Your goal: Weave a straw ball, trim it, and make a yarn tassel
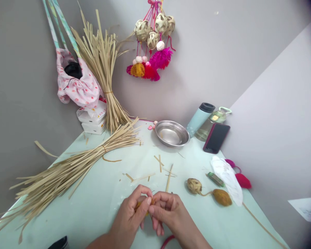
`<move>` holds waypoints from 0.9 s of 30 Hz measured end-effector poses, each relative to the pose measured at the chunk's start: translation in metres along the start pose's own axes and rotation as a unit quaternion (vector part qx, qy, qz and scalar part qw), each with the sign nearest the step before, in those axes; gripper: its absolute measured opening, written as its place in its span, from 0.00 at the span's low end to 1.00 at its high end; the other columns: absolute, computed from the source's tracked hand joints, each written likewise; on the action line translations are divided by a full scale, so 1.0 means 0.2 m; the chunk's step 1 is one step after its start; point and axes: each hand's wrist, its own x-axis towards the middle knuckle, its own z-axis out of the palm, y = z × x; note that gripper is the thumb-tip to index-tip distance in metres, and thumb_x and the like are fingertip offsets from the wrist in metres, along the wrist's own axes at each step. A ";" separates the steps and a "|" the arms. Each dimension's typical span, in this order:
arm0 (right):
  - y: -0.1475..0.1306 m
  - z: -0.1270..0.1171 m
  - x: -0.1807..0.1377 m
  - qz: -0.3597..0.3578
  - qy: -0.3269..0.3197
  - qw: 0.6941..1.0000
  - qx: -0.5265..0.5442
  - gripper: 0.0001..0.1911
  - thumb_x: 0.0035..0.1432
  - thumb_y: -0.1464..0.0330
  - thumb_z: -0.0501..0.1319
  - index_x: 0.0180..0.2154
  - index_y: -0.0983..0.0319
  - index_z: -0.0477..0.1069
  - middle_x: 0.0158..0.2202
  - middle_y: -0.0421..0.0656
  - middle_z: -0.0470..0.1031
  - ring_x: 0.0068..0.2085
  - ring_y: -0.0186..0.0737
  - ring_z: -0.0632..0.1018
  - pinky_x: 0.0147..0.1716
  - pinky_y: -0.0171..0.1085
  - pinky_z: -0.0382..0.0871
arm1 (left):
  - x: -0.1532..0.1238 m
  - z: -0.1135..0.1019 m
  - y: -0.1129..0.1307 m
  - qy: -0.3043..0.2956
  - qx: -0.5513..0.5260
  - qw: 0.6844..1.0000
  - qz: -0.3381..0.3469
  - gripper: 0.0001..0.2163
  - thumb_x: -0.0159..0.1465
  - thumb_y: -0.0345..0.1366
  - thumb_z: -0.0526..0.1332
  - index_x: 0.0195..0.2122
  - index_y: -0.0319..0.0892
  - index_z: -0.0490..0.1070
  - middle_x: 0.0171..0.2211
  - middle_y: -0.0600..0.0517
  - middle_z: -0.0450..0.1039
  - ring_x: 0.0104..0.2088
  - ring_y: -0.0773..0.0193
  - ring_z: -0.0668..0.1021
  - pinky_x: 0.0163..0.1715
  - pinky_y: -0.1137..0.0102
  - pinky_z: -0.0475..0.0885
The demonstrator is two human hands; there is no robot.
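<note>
The left hand [132, 212] has its fingers clamped on a small ochre piece [152, 200], largely hidden in the grip over the near part of the desk [77, 221]; the right hand [172, 211] pinches it too, thumb and forefinger together. It looks light and soft, probably easily squashed, so best held lightly at its edge. Across the pale green surface come a tied bundle of dry strips [93, 155], a metal bowl [161, 139] and a dark phone [216, 138], with a grey wall [212, 58] rising behind the desk.
</note>
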 end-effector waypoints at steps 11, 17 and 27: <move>-0.04 -0.02 -0.01 -0.039 0.113 0.993 -0.009 0.18 0.49 0.55 0.69 0.30 0.65 0.74 0.14 0.33 0.63 0.17 0.27 0.60 0.18 0.29 0.52 | 0.04 0.01 -0.06 -0.069 -0.109 0.991 -0.031 0.13 0.66 0.48 0.55 0.34 0.42 0.66 0.16 0.62 0.60 0.13 0.75 0.53 0.18 0.75 0.65; -0.03 -0.03 -0.01 -0.056 0.092 0.994 0.025 0.17 0.57 0.56 0.64 0.30 0.64 0.72 0.16 0.33 0.63 0.20 0.28 0.59 0.23 0.29 0.54 | 0.04 0.01 0.02 0.015 -0.213 0.974 -0.075 0.10 0.65 0.46 0.58 0.35 0.44 0.64 0.13 0.67 0.45 0.14 0.73 0.49 0.18 0.77 0.62; -0.05 -0.03 0.00 -0.044 0.037 0.991 -0.124 0.18 0.59 0.56 0.60 0.27 0.64 0.74 0.16 0.35 0.61 0.21 0.30 0.59 0.22 0.32 0.51 | 0.04 -0.03 0.07 0.014 -0.215 0.972 -0.096 0.09 0.67 0.44 0.55 0.35 0.45 0.62 0.16 0.64 0.47 0.19 0.71 0.50 0.28 0.73 0.64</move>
